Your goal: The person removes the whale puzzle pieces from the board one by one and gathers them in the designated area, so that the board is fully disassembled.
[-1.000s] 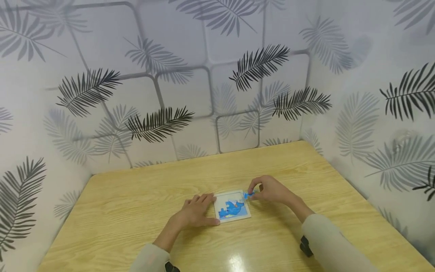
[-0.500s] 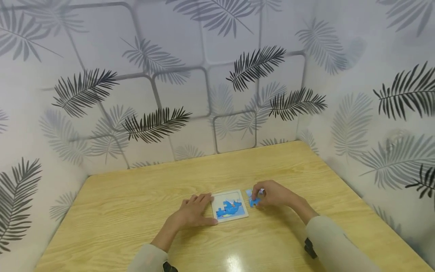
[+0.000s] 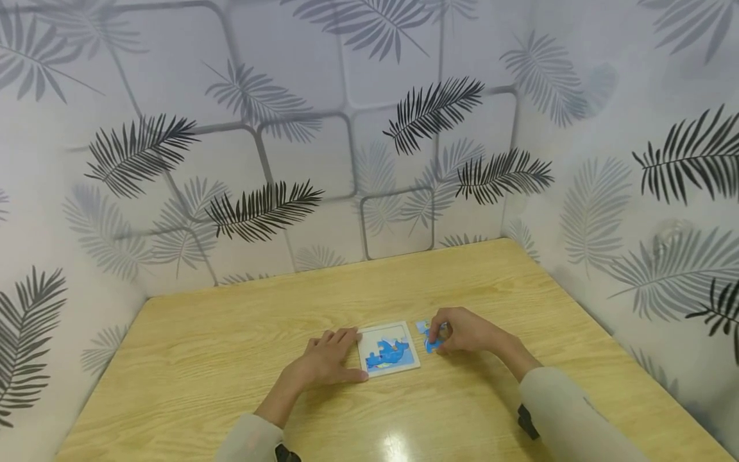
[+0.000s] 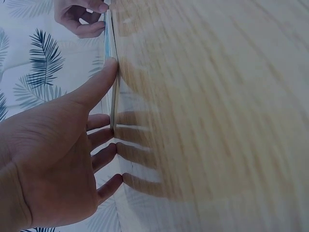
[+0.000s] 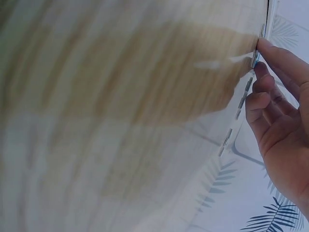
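A small square jigsaw puzzle board [image 3: 372, 337] with a pale rim lies on the table, with blue puzzle pieces [image 3: 392, 352] fitted in its lower part. My left hand [image 3: 323, 361] rests at the board's left side, fingers spread. In the left wrist view, the thumb [image 4: 102, 82] and fingertips touch the board's edge and the tabletop. Just right of the board, my right hand [image 3: 472, 330] pinches a blue puzzle piece [image 3: 432, 345] low at the table between thumb and index finger. Another light blue piece [image 3: 423, 326] shows beside it; the fingers partly hide these pieces.
The wooden table [image 3: 242, 333] meets a leaf-patterned wall covering [image 3: 323, 160] at the back and right. Several flat loose pieces [image 5: 240, 108] lie in a row by the right hand, seen edge-on in the right wrist view.
My right hand has moved from the board's upper right corner, slightly right and nearer, with the blue piece, and then stayed almost still. The left hand has kept its place on the board.
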A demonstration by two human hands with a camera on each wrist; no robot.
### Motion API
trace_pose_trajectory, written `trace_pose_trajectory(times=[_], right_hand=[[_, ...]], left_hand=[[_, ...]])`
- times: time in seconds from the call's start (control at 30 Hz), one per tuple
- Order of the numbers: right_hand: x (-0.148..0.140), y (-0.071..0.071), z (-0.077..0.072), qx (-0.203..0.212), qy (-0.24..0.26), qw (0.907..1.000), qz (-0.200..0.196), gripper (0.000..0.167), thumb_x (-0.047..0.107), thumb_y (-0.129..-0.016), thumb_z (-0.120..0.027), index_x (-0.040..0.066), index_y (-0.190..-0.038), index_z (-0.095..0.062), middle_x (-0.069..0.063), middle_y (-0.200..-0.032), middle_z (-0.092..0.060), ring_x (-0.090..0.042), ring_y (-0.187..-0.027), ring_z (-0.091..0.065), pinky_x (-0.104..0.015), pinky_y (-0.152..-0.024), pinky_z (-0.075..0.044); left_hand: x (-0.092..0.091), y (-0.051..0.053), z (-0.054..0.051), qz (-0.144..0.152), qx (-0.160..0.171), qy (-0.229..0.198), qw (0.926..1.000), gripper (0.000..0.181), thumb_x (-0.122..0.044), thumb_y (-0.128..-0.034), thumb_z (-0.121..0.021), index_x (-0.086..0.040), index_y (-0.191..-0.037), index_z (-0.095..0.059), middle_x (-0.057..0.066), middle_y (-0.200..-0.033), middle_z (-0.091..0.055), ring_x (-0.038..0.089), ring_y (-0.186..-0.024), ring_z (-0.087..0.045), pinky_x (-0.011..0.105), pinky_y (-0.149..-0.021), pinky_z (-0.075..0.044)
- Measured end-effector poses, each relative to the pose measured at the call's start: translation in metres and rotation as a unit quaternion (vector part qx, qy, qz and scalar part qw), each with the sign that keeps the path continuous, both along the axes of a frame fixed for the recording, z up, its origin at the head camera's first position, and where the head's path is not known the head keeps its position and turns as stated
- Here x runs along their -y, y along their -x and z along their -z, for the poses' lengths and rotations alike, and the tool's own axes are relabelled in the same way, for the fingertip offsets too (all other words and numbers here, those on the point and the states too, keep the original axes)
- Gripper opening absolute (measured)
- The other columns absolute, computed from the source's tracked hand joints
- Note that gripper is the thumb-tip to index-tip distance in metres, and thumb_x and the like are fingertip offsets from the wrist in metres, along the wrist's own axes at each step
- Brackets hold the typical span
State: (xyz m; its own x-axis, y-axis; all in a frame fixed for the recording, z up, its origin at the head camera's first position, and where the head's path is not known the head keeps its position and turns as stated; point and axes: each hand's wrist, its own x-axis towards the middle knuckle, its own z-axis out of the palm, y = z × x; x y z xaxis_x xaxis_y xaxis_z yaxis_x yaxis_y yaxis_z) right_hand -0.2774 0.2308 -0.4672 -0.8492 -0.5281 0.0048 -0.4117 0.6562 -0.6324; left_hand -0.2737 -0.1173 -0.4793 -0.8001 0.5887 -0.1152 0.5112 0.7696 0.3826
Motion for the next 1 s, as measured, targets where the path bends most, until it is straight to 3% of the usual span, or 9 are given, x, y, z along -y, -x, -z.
trace_pose_trajectory(times=[0.13, 0.37, 0.57, 1.0], right_hand=[[-0.001, -0.001, 0.002, -0.006, -0.006, 1.0000, -0.002, 0.017, 0.010, -0.084, -0.087, 0.018, -0.093, -0.075, 0.002, -0.111, -0.066, -0.021, -0.104, -0.059, -0.038, -0.089, -0.048], [-0.001, 0.000, 0.001, -0.002, 0.001, 0.9999, -0.013, 0.018, 0.007, -0.085, -0.085, 0.016, -0.095, -0.073, 0.002, -0.105, -0.067, -0.022, -0.090, -0.057, -0.030, -0.077, -0.049], [0.003, 0.000, -0.002, -0.002, 0.009, 0.9998, -0.015, 0.018, 0.010, -0.085, -0.086, 0.015, -0.094, -0.071, 0.001, -0.103, -0.066, -0.022, -0.089, -0.056, -0.030, -0.078, -0.048], [0.048, 0.009, -0.006, -0.001, 0.038, 0.9977, -0.057, 0.025, 0.005, -0.090, -0.080, 0.008, -0.114, -0.071, -0.009, -0.113, -0.067, -0.011, -0.066, -0.056, -0.027, -0.064, -0.053]], left_hand=[[0.000, -0.001, -0.001, 0.001, 0.003, -0.001, 1.0000, 0.085, -0.056, -0.0938, -0.071, -0.013, -0.158, -0.036, 0.015, -0.165, -0.036, 0.043, -0.147, -0.034, 0.069, -0.113, -0.026], [0.001, 0.001, 0.001, 0.001, 0.001, -0.004, 1.0000, 0.084, -0.056, -0.0936, -0.072, -0.014, -0.158, -0.037, 0.015, -0.164, -0.036, 0.044, -0.147, -0.034, 0.069, -0.112, -0.027], [0.003, 0.001, 0.003, 0.002, 0.002, -0.005, 1.0000, 0.086, -0.057, -0.0932, -0.071, -0.014, -0.159, -0.036, 0.015, -0.165, -0.036, 0.044, -0.148, -0.033, 0.069, -0.112, -0.027], [0.003, 0.003, 0.005, -0.004, 0.009, -0.007, 0.9999, 0.087, -0.058, -0.0925, -0.071, -0.015, -0.159, -0.037, 0.014, -0.165, -0.036, 0.043, -0.148, -0.033, 0.069, -0.112, -0.027]])
